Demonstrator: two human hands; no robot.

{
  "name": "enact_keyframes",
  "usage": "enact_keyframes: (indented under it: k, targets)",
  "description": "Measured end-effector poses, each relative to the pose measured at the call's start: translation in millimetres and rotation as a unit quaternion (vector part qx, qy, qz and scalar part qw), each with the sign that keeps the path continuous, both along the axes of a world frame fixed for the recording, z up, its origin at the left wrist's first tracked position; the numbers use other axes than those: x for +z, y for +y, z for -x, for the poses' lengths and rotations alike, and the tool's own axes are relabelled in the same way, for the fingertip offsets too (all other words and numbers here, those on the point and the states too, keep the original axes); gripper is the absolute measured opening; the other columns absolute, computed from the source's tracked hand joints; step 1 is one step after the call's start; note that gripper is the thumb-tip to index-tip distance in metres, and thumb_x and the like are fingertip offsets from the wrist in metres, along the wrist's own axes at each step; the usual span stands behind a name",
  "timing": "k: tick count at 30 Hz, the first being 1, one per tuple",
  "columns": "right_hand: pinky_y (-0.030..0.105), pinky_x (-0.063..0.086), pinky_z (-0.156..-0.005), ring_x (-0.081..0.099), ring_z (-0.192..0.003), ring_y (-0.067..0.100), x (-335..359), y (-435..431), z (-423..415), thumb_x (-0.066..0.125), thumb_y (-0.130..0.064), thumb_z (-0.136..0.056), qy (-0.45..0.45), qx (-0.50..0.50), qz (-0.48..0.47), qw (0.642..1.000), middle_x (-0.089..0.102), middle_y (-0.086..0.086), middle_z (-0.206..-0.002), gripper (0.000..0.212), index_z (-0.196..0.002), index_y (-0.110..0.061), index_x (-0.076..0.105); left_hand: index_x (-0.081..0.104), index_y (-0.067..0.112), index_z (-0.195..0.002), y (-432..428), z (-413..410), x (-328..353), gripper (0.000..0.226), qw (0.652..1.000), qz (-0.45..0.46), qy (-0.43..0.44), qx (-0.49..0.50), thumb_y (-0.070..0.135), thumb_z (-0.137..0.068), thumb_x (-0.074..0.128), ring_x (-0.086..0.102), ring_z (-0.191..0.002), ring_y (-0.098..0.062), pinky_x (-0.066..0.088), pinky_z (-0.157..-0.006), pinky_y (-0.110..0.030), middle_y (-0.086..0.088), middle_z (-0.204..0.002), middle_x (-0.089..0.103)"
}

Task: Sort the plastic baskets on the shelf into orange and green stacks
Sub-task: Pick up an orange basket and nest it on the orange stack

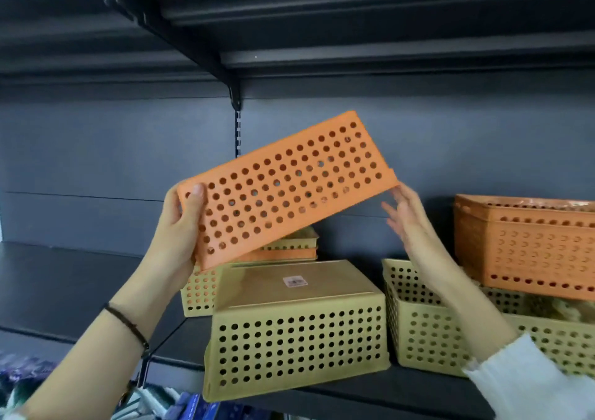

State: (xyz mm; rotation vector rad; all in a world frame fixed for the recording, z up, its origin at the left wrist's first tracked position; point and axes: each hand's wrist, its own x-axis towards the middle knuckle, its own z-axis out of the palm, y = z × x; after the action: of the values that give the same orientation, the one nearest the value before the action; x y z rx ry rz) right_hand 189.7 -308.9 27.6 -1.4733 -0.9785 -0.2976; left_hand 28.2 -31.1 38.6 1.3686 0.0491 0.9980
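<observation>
My left hand (180,226) grips the lower left end of an orange perforated basket (286,184), held tilted in the air above the shelf. My right hand (409,217) is open just below the basket's right end, fingers spread, close to its corner. Under it an upturned green basket (299,332) with a white label on its base sits at the shelf's front edge. Behind that is a mixed pile of green and orange baskets (286,249). On the right, an orange basket stack (528,246) rests on an upright green basket (428,326).
The dark shelf board (64,284) stretches left of the baskets. Another dark shelf (322,33) hangs overhead with a bracket at the centre post. Coloured packaged goods (29,377) lie on a lower level at the bottom left.
</observation>
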Motion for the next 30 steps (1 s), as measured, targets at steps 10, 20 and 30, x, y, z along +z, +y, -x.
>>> enact_keyframes:
  k: [10,20,30]
  targets:
    - [0.013,0.022,-0.106,0.028,-0.131,-0.010,28.8,-9.2,-16.9,0.038,-0.029,-0.101,-0.037,-0.105,-0.115,0.987,0.026,-0.011,-0.143,0.038,-0.134,-0.025,0.020,0.035,0.034,-0.127,-30.3,-29.6,25.3,0.040,0.998,-0.057,0.027,-0.023,0.052,-0.093,0.043,0.065,-0.085,-0.017,0.051,-0.079,-0.042,0.006,-0.093,0.067]
    - [0.021,0.037,-0.104,0.051,-0.116,-0.008,31.5,-63.5,-36.1,0.032,-0.043,-0.102,-0.052,-0.161,-0.035,0.985,0.056,-0.020,-0.122,0.023,-0.115,-0.046,0.050,0.057,0.033,-0.112,-48.7,-56.6,48.1,0.058,0.995,-0.054,0.009,-0.085,0.073,-0.082,0.029,0.067,-0.091,-0.019,0.049,-0.083,-0.043,0.003,-0.102,0.075]
    - [0.030,0.057,-0.072,0.070,-0.096,0.016,65.7,-113.0,-41.4,0.047,-0.055,-0.090,0.030,-0.148,-0.080,0.985,0.071,0.001,-0.107,0.044,-0.117,-0.024,0.062,0.007,0.057,-0.143,-79.6,-73.8,52.5,0.088,0.945,-0.276,-0.070,-0.162,0.054,-0.077,0.066,0.038,-0.135,0.003,0.035,-0.111,-0.041,0.031,-0.148,0.029]
